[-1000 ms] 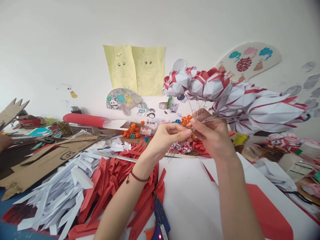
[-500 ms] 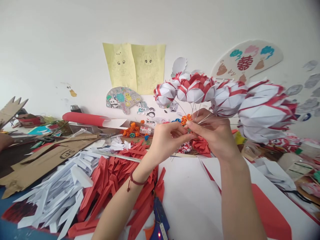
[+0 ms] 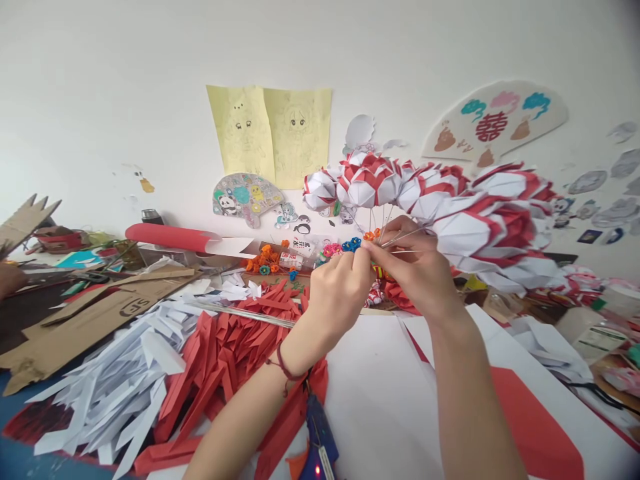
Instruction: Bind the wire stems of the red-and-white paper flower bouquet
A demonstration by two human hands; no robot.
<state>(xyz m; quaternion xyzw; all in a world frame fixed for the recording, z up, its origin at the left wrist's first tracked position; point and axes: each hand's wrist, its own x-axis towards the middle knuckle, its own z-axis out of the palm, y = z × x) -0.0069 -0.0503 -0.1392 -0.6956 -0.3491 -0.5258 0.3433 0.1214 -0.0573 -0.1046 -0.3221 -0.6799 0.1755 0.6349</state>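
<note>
My right hand (image 3: 423, 270) is closed around a bundle of thin wire stems (image 3: 400, 235). Large red and white folded-paper flowers (image 3: 370, 181) stand on those stems, fanning out above and to the right of the hand. My left hand (image 3: 343, 283) is closed, with its fingertips meeting the right thumb at the lower part of the bundle. Its back faces me, so what its fingers pinch is hidden. Small orange flowers (image 3: 371, 235) and blue flowers (image 3: 352, 245) show just behind the fingertips.
White paper strips (image 3: 120, 367) and red folded strips (image 3: 220, 360) are heaped at left. A blue glue gun (image 3: 320, 427) with a lit red light lies in front. White sheets (image 3: 380, 393) lie under my arms. Cardboard (image 3: 100, 313) and a red paper roll (image 3: 170, 237) are farther left.
The large paper flowers have tilted and shifted left and slightly down. My left hand has turned from an open-looking pinch to a curled grip, its back now toward me.
</note>
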